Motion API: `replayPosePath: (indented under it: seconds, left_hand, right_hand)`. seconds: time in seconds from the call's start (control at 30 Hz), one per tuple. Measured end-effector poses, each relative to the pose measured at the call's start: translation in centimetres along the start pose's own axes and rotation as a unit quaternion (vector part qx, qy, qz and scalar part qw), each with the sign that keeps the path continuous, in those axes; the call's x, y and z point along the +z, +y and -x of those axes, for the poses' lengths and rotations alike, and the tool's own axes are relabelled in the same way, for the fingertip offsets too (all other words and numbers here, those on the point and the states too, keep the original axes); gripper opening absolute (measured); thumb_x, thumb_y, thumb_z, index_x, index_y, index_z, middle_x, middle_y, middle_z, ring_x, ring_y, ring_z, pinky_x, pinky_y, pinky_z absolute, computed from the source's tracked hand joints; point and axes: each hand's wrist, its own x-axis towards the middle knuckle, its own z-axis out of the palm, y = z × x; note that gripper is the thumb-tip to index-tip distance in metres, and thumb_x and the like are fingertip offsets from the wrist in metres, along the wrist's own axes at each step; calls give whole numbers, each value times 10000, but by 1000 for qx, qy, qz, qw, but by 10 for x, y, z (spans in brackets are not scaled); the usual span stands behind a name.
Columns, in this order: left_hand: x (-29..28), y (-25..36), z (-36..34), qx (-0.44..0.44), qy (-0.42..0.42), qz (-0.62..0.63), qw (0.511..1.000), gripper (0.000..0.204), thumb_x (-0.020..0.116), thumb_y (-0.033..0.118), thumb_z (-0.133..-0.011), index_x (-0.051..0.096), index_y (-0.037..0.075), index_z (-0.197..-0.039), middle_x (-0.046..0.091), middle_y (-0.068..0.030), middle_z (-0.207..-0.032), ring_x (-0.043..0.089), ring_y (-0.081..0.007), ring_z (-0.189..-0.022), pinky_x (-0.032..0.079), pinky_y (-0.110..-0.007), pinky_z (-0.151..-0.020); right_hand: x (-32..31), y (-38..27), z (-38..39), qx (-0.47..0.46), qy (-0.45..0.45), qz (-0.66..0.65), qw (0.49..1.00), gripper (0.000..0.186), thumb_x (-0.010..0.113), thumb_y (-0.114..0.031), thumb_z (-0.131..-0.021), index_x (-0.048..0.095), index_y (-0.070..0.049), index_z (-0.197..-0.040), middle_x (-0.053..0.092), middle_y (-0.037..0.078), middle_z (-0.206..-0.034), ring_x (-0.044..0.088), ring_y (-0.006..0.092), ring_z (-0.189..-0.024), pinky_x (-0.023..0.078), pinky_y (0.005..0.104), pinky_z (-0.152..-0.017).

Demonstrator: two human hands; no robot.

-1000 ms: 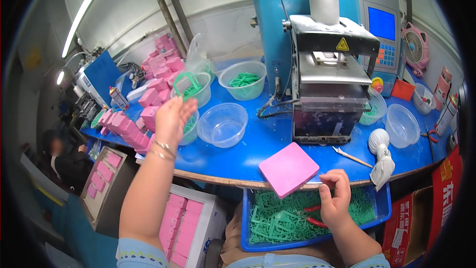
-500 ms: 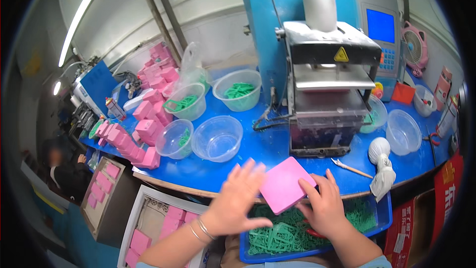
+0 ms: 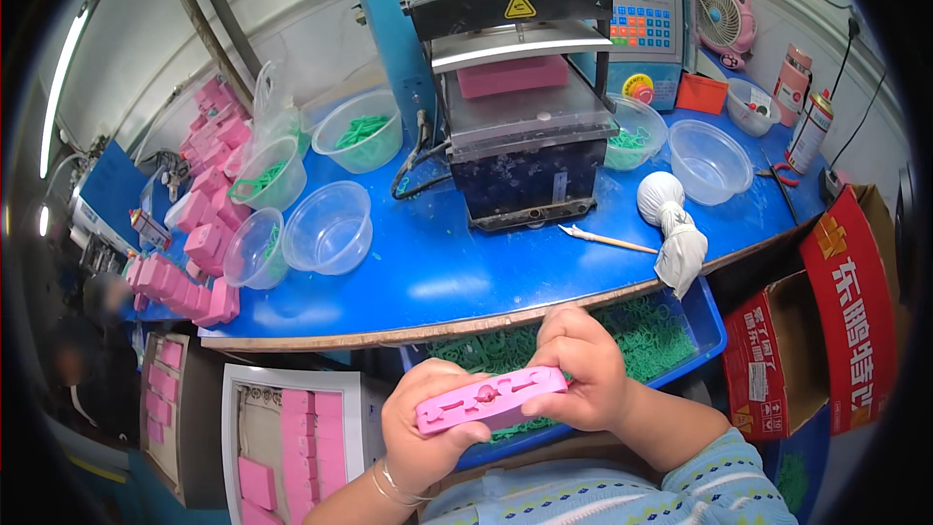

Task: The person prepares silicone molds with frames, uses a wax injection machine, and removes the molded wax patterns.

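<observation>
Both my hands hold a pink block [image 3: 493, 399] above the blue bin's near side. Shaped recesses are cut into its upward-facing side, one of them round in the middle. My left hand [image 3: 418, 425] grips its left end, thumb along the near side. At the right end, my right hand [image 3: 586, 372] pinches it between thumb and curled fingers. Below and behind the hands, the blue bin [image 3: 714, 323] holds green rubbery strips [image 3: 646, 342].
A press [image 3: 530, 180] stands on the blue table [image 3: 418, 287], with a pink patch, perhaps a block, between its plates. Clear bowls [image 3: 328, 224], a wooden-handled brush [image 3: 612, 239] and a tied white cloth pouch [image 3: 671, 224] lie around it. Pink blocks [image 3: 209, 243] are stacked left; a red carton [image 3: 768, 360] stands right.
The block has turned from its flat face to its recessed side and come nearer. My left hand, spread open before, has closed on it. The view has shifted right; pink now shows in the press.
</observation>
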Motion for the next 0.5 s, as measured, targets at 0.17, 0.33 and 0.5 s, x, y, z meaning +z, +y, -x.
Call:
replayPosePath:
  seconds: [0.17,0.33,0.5]
  left_hand:
    - [-12,3,3,-122,-102,191,969,413,782,308,-641,651,-22,-851,568,-78,-797,519,-173,-765,419,-282,-691]
    - [-11,8,1,-169,-136,228,949,384,790,175,-633,656,-13,-940,566,-64,-863,520,-159,-803,429,-273,-705]
    - [-4,13,1,-39,-71,-60,995,360,758,46,-634,653,-5,-974,538,-61,-838,516,-145,-765,423,-239,-686]
  right_hand:
    - [-1,-12,8,101,-54,-298,948,289,752,-246,-678,596,-13,-749,478,60,-721,469,182,-685,376,285,-621]
    - [-6,-13,6,134,-52,-232,962,321,800,-240,-618,635,-30,-797,491,44,-737,472,161,-700,381,273,-623]
    - [1,-20,16,108,26,-24,994,339,798,-275,-614,665,-53,-833,506,43,-719,456,151,-638,367,259,-563]
